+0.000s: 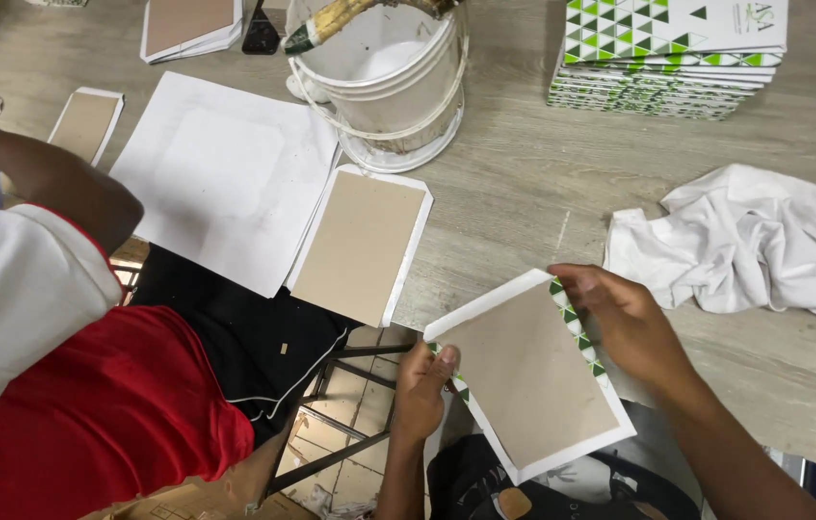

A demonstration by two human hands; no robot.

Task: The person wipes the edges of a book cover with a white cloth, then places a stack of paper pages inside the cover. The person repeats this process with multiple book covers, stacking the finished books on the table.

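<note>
I hold a grey cardboard panel [528, 376] laid on white paper with a green-and-white triangle pattern along its folded edge. My left hand [422, 385] pinches its left edge near the table's front. My right hand [625, 318] presses the patterned flap down along the panel's upper right edge. A second cardboard panel on white paper [362, 246] lies flat on the table to the left.
A white paint bucket [394, 72] with a brush stands at the back. A stack of green patterned covers [668, 58] sits back right, a white cloth [764, 246] right. A white sheet [225, 173] lies left. A person in red and white [61, 376] sits at my left.
</note>
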